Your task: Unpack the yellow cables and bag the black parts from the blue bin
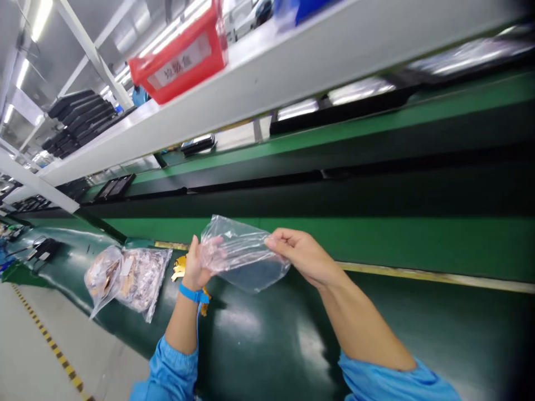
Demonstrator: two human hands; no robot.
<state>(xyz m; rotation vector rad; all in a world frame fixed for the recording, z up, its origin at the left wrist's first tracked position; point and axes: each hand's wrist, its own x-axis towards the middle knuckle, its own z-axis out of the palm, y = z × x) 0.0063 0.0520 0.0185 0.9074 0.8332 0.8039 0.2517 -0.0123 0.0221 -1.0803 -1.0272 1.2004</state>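
A clear plastic bag (246,257) is held up over the dark green worktop (267,340), and it looks empty. My left hand (196,266) grips its left edge, partly seen through the film; a blue wrist strap (191,293) circles that wrist. My right hand (301,253) pinches the bag's right edge between thumb and fingers. Both sleeves are light blue.
Two filled clear bags of small parts (127,277) lie on the worktop at left, with gold-coloured pieces (179,268) beside them. A green conveyor (376,239) runs behind, carrying black trays (115,187). On the white shelf above stands a red bin (180,55) with stacked black trays (79,120).
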